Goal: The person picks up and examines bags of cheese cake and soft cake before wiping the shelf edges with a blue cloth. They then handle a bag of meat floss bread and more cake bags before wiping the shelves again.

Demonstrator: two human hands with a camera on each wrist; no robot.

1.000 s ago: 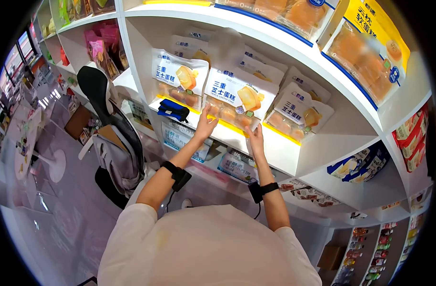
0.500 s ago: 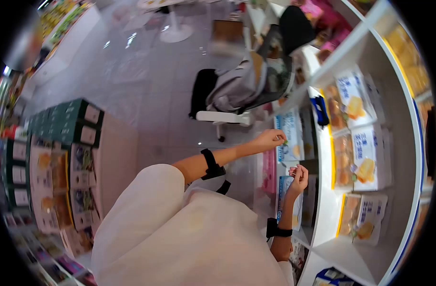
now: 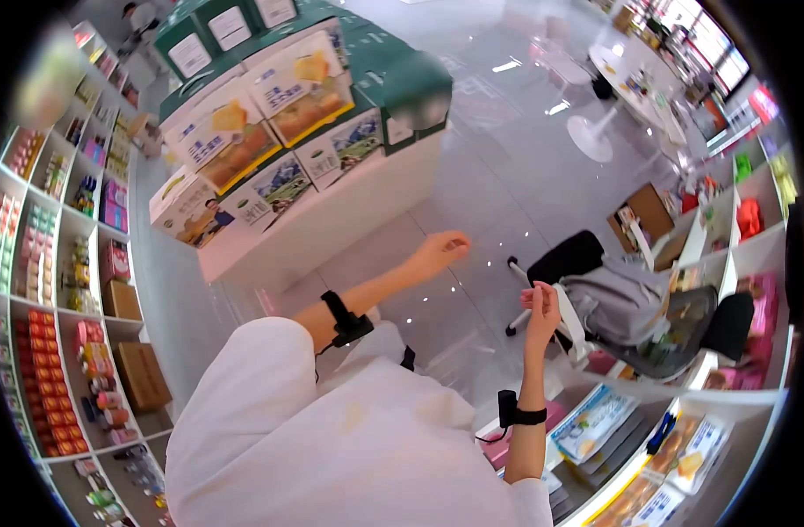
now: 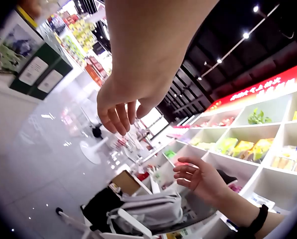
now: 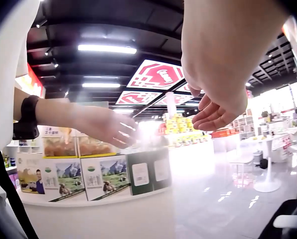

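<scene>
Both hands hold nothing, and their fingers hang loosely curled. In the head view my left hand [image 3: 443, 251] is held out over the grey floor, in front of a display stand. My right hand [image 3: 542, 307] is raised near the office chair [image 3: 586, 255] with a grey backpack [image 3: 617, 299] on it. Bags of cheese cake [image 3: 301, 88] lean on top of the stand, above printed cartons [image 3: 279, 189]. More cake bags [image 3: 700, 452] stand on the white shelf at the lower right. The left wrist view shows both hands [image 4: 121, 107] apart in mid-air.
Dark green boxes [image 3: 402, 88] are stacked on the white plinth [image 3: 331, 233]. Product shelves [image 3: 64, 290] line the left side. A round white table [image 3: 630, 79] stands at the far right, and a cardboard box [image 3: 643, 220] lies behind the chair.
A second ago both hands held a cheese cake bag at the shelf; they have let it go. The body has turned left, away from the shelf, and the display stand has come into view ahead.
</scene>
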